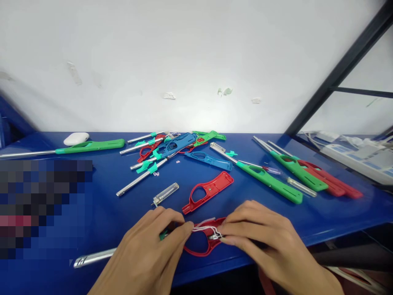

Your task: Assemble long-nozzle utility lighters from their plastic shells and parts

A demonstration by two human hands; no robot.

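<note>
In front of me at the table's near edge lies a red lighter handle half (197, 253), inner side up, with a ring-shaped opening. Thin white wires (209, 228) run across it to a small metal part (214, 236). My left hand (150, 250) pinches the wires near the ring, thumb against fingers. A silver lighter tube (95, 257) sticks out to the left beneath this hand. With its fingers and thumb closed, my right hand (267, 239) grips the handle half's other end, beside the metal part. Its fingers partly cover that end.
Beyond my hands lie another red handle half (212, 190) and a clear fuel tank (166, 194). Opened lighters (175, 145) pile up farther back. Green lighters (270, 180), a screwdriver (272, 170) and a white case (76, 138) surround them. Power strips (356, 157) are at right.
</note>
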